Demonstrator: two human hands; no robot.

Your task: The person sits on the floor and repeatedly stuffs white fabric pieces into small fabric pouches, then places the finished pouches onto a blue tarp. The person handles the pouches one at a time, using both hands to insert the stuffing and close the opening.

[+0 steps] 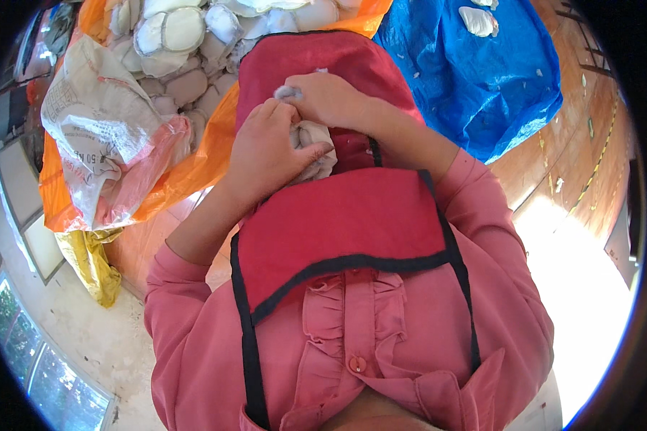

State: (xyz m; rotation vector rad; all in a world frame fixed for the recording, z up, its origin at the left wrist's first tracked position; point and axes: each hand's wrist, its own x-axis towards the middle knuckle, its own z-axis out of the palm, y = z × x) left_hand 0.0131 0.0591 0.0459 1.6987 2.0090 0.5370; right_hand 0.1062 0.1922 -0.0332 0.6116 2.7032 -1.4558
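Note:
My left hand (269,147) grips a pale, whitish fibrous lump (315,144) held over my lap. My right hand (327,97) pinches a small tuft of white fluff (287,92) at the lump's top, fingers closed on it. Both hands touch each other above a red apron (338,223) with black trim that covers my lap and chest. Pink sleeves run back to my shoulders. Most of the lump is hidden by the two hands.
A heap of pale round husk-like pieces (187,43) lies on an orange sheet (194,161) ahead. A white printed sack (101,129) sits at the left, a yellow bag (90,262) below it. A blue tarp (474,79) spreads at the right on a wooden floor (582,151).

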